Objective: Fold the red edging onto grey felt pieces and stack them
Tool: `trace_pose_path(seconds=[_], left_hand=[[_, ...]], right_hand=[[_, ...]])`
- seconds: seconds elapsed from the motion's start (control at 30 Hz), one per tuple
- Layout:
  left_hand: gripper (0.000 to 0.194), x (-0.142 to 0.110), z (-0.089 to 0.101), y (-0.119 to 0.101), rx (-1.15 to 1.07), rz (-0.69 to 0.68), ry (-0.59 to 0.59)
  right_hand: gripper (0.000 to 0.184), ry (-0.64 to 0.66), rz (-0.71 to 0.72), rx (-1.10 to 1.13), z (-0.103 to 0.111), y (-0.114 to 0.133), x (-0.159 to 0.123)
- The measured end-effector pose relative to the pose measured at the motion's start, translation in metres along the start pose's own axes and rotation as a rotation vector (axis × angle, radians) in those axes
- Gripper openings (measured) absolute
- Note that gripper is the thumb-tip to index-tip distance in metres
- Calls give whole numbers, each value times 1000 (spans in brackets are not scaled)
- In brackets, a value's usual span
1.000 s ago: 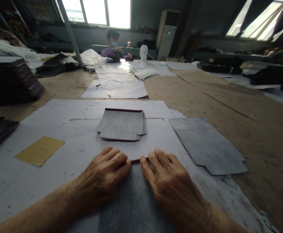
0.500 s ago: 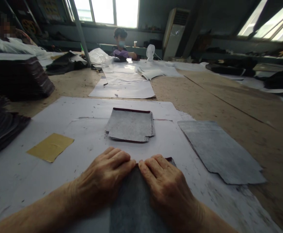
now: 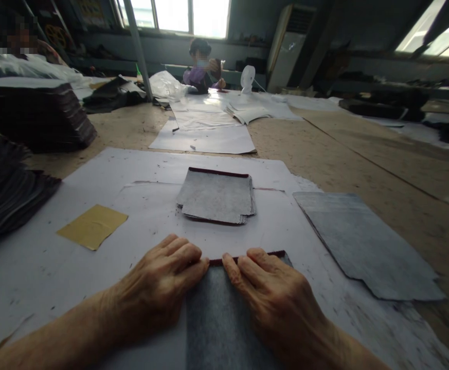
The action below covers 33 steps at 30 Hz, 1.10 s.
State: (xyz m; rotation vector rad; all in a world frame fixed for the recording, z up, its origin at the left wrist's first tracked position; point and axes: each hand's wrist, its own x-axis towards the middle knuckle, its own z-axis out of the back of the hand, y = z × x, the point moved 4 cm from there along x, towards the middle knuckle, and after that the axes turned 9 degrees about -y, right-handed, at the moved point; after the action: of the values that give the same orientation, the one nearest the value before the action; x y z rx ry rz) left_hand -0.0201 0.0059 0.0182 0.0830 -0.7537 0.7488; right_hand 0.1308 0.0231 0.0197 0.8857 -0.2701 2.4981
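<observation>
A grey-backed sheet of material (image 3: 222, 321) lies before me with its far edge folded over into a narrow dark red strip (image 3: 216, 262). My left hand (image 3: 164, 280) is closed at the left end of that fold, its thumb and curled fingers pressing on it. On the right part of the fold, my right hand (image 3: 276, 290) bears down with bent fingers, the fingertips touching the strip. Between the hands a short stretch of red edge shows. Just beyond lies a small stack of similar grey pieces (image 3: 216, 195) with red folded edges.
White paper (image 3: 150, 205) covers the table under the work. A yellowish square (image 3: 93, 226) lies at left, larger grey sheets (image 3: 366, 241) at right. Dark stacks (image 3: 27, 115) stand on the left. Across the table sits a person (image 3: 201, 69) near a small white fan (image 3: 248, 78).
My hands have moved slightly apart along the fold, baring more of the red strip. The view has shifted a little left. The person across has raised a hand.
</observation>
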Motion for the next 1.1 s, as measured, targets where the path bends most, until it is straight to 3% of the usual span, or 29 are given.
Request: trace_pose_path(seconds=[0.1,0.2,0.33,0.43,0.6,0.7,0.77,0.87,1.1], left_hand=[[24,-1,0,0,-2,-9,0],[22,1,0,-3,6,-43,-20],[24,3,-2,-5,14,-53,-12],[24,2,0,3,-52,17,-24],[30,-4,22,15,-212,225,-145],[27,-9,27,2,-151,281,-70],[25,-13,24,-12,-61,247,-8],[27,-18,19,-25,59,157,-51],[28,-18,16,-24,123,130,-17]], right_hand=[[34,79,69,-129,0,11,6],[35,81,86,-246,-2,19,17],[28,57,12,-8,-11,16,25],[29,43,15,137,-17,11,23],[30,12,48,116,-19,9,17],[30,-13,42,152,-19,6,16],[31,-15,28,225,-20,3,15],[33,7,-11,299,-22,-2,14],[41,98,-22,288,-25,-4,12]])
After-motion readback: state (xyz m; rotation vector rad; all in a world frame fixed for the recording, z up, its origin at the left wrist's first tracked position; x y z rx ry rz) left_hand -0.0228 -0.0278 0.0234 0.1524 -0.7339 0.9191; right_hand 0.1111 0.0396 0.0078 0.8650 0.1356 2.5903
